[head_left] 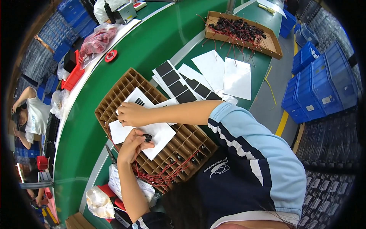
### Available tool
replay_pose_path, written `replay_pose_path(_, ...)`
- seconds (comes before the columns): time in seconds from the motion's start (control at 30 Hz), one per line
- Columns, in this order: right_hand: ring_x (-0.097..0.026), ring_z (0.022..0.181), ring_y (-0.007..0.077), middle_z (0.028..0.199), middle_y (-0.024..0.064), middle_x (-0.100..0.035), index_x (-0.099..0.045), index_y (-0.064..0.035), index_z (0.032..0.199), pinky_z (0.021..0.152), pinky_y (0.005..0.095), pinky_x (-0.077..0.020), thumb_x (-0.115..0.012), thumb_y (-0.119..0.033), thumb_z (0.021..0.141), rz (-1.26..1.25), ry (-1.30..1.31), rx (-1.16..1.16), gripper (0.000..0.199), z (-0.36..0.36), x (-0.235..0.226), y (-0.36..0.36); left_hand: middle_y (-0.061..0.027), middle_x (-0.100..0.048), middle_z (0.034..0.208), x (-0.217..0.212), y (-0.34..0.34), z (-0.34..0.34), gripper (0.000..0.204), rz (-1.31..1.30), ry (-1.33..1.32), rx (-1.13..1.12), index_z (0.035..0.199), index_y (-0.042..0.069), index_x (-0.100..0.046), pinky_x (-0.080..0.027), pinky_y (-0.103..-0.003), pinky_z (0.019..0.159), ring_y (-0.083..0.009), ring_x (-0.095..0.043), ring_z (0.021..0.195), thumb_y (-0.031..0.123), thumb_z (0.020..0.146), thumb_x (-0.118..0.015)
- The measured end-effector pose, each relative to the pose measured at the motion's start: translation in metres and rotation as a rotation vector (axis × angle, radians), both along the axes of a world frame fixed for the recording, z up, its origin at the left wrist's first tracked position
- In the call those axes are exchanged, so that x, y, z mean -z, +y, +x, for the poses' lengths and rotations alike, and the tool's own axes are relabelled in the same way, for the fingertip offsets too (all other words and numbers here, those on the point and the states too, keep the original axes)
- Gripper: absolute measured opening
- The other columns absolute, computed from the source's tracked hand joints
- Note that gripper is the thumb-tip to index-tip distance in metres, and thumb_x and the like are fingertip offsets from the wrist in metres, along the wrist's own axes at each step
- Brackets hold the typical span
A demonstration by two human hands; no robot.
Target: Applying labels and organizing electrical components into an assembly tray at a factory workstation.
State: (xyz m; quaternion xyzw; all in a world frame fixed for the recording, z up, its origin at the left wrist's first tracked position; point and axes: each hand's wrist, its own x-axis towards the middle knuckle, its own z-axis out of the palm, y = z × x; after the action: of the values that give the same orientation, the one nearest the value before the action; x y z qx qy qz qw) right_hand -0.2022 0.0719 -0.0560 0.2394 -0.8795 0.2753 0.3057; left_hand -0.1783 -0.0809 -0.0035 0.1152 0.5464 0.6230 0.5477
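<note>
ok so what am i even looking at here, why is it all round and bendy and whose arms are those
This is one picture from a wide fisheye camera worn on a person's head, looking down at their own hands. That lens bends straight edges near the rim; nothing is really curved.

No machine is involved, just two bare hands. The left hand pinches a small round black part over a white sheet. The right hand rests flat on the white sheets, which lie on a brown cardboard grid tray. More black parts with red wires sit in the tray's near cells.

All this lies on a green work surface. Farther off are sheets of black square pads, a cardboard tray of wired parts and blue crates. Other people work at the left edge.
</note>
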Motion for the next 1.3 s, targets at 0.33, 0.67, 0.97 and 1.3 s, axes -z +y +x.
replay_pose_path(0.33, -0.044, 0.087, 0.0244, 0.091, 0.0070, -0.049, -0.059, -0.0105, 0.077, 0.075, 0.0332, -0.0366, -0.068, -0.024, 0.065, -0.085, -0.093, -0.172, 0.019, -0.005, -0.011, 0.013, -0.0097, -0.052, 0.080, -0.002, 0.000, -0.006, 0.017, -0.012, -0.012, 0.011, 0.095, 0.003, -0.038, -0.053, -0.033, 0.071, -0.0299, -0.063, 0.075, 0.000, 0.081, -0.048)
replay_pose_path(0.67, -0.047, 0.083, 0.0271, 0.085, 0.0105, -0.049, -0.055, -0.0046, 0.068, 0.074, 0.0359, -0.0383, -0.058, -0.011, 0.070, -0.153, -0.002, -0.074, 0.008, -0.006, -0.002, 0.000, -0.0203, -0.058, 0.082, -0.005, -0.002, 0.000, 0.023, -0.020, -0.022, 0.041, 0.103, 0.001, -0.038, -0.052, -0.036, 0.074, -0.0307, -0.063, 0.077, 0.003, 0.082, -0.045)
replay_pose_path(0.97, -0.051, 0.067, 0.0246, 0.074, 0.0131, -0.051, -0.048, -0.0021, 0.067, 0.061, 0.0325, -0.0418, -0.049, -0.006, 0.078, -0.704, -0.063, 0.005, 0.011, -0.014, -0.019, 0.023, -0.0261, -0.058, 0.086, -0.006, 0.004, -0.007, 0.026, -0.017, -0.050, 0.071, 0.106, -0.002, -0.037, -0.052, -0.036, 0.075, -0.0312, -0.063, 0.077, 0.001, 0.082, -0.044)
replay_pose_path(1.3, -0.045, 0.047, 0.0120, 0.069, 0.0105, -0.054, -0.042, -0.0038, 0.098, 0.040, 0.0226, -0.0341, -0.039, -0.008, 0.087, -1.601, -0.314, -0.380, 0.013, 0.009, -0.110, 0.095, -0.0234, -0.058, 0.088, -0.018, 0.003, -0.006, 0.031, -0.046, -0.032, 0.137, 0.110, -0.008, -0.042, -0.052, -0.034, 0.074, -0.0283, -0.063, 0.077, -0.001, 0.080, -0.046)
